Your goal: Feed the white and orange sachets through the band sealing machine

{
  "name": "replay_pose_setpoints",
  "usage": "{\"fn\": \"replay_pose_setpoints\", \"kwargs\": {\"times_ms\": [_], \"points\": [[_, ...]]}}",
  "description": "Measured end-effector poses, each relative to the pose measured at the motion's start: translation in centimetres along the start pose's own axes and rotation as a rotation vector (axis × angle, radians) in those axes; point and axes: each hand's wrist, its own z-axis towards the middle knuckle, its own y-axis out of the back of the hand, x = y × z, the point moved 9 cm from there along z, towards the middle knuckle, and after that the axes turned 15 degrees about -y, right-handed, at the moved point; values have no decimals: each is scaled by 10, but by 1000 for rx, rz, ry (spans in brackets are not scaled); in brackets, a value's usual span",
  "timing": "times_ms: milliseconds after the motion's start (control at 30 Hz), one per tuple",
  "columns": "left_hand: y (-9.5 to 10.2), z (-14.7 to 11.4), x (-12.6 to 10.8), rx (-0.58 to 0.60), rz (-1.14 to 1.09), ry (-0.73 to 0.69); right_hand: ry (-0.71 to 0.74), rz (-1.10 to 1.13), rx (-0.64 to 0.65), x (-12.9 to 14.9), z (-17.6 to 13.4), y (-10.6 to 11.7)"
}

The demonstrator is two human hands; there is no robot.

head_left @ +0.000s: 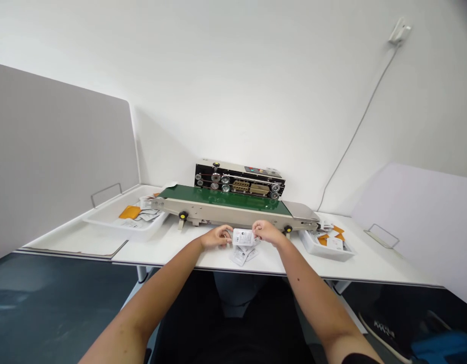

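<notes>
A white printed sachet (243, 236) is held up between my hands, just above the table's front part. My right hand (266, 232) pinches it at its upper right corner. At its left edge, my left hand (217, 236) has its thumb and forefinger curved against the side; the exact contact is hard to make out. Beneath it, several loose white sachets (240, 256) lie overlapping on the white table (203, 259). Just beyond my hands stands a band sealing machine with a green conveyor belt (225, 197).
A white bin (138, 232) with white and orange sachets sits left of the conveyor, and another bin (332, 253) sits right. The sealing head (239, 181), with rollers exposed, stands behind the belt. Grey partitions (58, 151) flank the table. A cable (356, 131) runs down the wall.
</notes>
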Motion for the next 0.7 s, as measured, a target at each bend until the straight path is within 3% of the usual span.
{"fn": "replay_pose_setpoints", "kwargs": {"times_ms": [233,367,433,500,567,633,700], "points": [[3,-6,5,-23,86,53,40,103,-95,-2,20,-44],[2,-6,7,-19,105,74,160,-20,4,12,18,-58],[0,-5,5,1,102,62,194,-56,48,19,14,-53],[0,-5,3,-4,99,58,186,27,71,25,12,-32],[1,-5,2,-12,97,60,189,241,15,31,12,12],[1,-5,2,-12,93,64,237,507,-193,30,13,77],[1,-6,1,-13,92,65,245,726,-518,12,9,144]]}}
